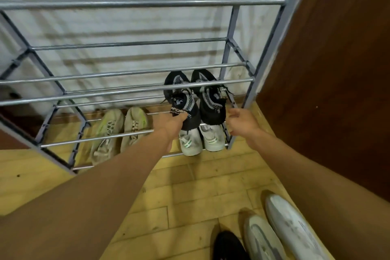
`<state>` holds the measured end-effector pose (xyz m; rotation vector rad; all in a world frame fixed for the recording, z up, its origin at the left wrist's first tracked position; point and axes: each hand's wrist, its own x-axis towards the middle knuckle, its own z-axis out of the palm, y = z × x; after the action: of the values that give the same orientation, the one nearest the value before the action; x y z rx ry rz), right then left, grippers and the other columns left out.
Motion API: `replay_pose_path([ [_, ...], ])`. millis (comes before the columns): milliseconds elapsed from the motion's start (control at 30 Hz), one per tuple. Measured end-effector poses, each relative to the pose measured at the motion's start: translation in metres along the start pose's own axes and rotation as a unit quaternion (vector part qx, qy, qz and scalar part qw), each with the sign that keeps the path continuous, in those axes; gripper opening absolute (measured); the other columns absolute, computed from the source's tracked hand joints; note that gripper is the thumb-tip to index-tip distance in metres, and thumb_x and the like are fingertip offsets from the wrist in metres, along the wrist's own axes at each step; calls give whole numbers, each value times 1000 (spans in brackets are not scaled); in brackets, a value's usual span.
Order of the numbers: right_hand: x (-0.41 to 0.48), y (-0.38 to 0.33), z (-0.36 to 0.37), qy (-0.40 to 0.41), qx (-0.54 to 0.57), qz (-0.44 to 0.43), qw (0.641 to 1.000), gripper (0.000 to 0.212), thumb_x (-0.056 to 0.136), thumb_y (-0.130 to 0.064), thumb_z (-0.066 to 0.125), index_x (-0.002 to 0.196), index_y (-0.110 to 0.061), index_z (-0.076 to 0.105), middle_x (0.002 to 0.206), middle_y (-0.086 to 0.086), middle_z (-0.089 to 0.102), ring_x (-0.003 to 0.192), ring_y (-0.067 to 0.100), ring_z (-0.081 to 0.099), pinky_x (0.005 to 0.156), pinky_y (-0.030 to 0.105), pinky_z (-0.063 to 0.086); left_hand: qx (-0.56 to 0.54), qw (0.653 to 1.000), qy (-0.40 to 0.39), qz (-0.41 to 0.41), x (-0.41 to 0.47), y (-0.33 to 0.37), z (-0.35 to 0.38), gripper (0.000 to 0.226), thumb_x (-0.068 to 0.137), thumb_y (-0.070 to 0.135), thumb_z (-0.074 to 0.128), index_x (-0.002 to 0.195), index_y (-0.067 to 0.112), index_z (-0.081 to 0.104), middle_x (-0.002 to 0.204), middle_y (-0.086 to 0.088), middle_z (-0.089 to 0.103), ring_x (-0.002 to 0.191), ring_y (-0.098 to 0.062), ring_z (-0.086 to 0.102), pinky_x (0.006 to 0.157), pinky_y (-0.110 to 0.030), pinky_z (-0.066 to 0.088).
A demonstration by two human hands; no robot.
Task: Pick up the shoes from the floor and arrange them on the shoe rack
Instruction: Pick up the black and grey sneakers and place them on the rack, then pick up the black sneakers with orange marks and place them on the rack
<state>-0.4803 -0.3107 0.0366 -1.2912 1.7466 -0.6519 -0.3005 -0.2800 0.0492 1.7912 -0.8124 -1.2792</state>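
Observation:
A grey metal shoe rack (135, 88) with several bar shelves stands against a white wall. A pair of black high-top sneakers sits at the right end of a lower shelf. My left hand (172, 121) grips the heel collar of the left black sneaker (179, 97). My right hand (242, 122) hovers just right of the right black sneaker (209, 95), fingers curled and apart from it. On the bottom shelf rest a beige pair (118, 131) and a white pair (200, 139). On the floor at lower right lie two pale grey shoes (280, 226) and a black shoe (229, 246).
A dark brown wooden panel (337, 69) stands right beside the rack's right post. The floor (190, 192) is yellow wood planks. The upper rack shelves (126, 2) hold nothing.

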Motion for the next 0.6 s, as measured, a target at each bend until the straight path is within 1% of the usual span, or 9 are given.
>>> replay_pose_path([
  [67, -28, 8, -11, -28, -5, 13, 1000, 39, 92, -4, 52, 131, -11, 55, 127, 11, 57, 112, 30, 58, 95, 48, 52, 37, 999, -18, 14, -26, 2, 1, 24, 91, 24, 60, 111, 11, 59, 103, -5, 55, 91, -22, 51, 88, -35, 46],
  [133, -56, 17, -25, -57, -11, 34, 998, 41, 93, -2, 51, 134, -7, 52, 127, 13, 56, 109, 30, 58, 92, 43, 53, 80, 995, -39, 35, -55, 7, 4, 13, 90, 20, 59, 100, 12, 54, 99, -6, 53, 84, -21, 51, 79, -33, 43],
  [200, -82, 27, -43, -81, -26, 53, 995, 44, 93, -3, 51, 137, -6, 48, 125, 13, 55, 108, 27, 57, 86, 36, 53, 127, 989, -57, 46, -83, 7, 8, 14, 89, 22, 61, 92, 11, 53, 100, -8, 53, 89, -24, 51, 80, -35, 45],
  [267, -106, 38, -61, -92, -35, 73, 992, 45, 94, -4, 51, 139, -7, 47, 130, 15, 54, 113, 29, 57, 84, 34, 52, 166, 981, -80, 54, -116, 5, 14, 17, 88, 24, 62, 82, 14, 50, 100, -8, 51, 93, -24, 50, 82, -35, 46],
  [367, -140, 57, -82, -94, -39, 80, 992, 44, 95, -7, 51, 139, -7, 47, 132, 14, 54, 113, 27, 57, 86, 34, 53, 202, 970, -123, 54, -162, -6, 26, 19, 89, 28, 60, 100, 14, 54, 105, -6, 53, 98, -25, 55, 90, -35, 49],
  [400, -152, 65, -87, -95, -39, 82, 991, 44, 95, -8, 52, 138, -7, 47, 131, 14, 54, 114, 27, 58, 87, 35, 54, 213, 966, -137, 52, -176, -13, 30, 20, 89, 28, 60, 101, 13, 55, 106, -6, 55, 101, -25, 56, 95, -36, 50],
  [500, -183, 95, -90, -105, -39, 96, 989, 40, 94, -9, 53, 134, -5, 51, 121, 14, 58, 106, 26, 60, 83, 34, 54, 228, 956, -181, 42, -214, -38, 45, 15, 88, 28, 61, 98, 16, 61, 104, -4, 57, 107, -23, 57, 98, -37, 47],
  [567, -202, 123, -86, -122, -26, 119, 985, 36, 93, -9, 54, 129, -4, 53, 105, 12, 60, 90, 22, 59, 73, 33, 53, 232, 951, -202, 34, -237, -60, 54, 16, 85, 27, 63, 99, 19, 65, 104, -2, 59, 106, -20, 58, 99, -37, 49],
  [600, -208, 136, -81, -127, -21, 126, 984, 35, 92, -8, 54, 127, -3, 54, 98, 10, 59, 82, 21, 58, 69, 33, 51, 228, 951, -205, 34, -244, -71, 57, 8, 84, 25, 64, 91, 21, 65, 103, -1, 61, 103, -19, 59, 98, -38, 50],
])
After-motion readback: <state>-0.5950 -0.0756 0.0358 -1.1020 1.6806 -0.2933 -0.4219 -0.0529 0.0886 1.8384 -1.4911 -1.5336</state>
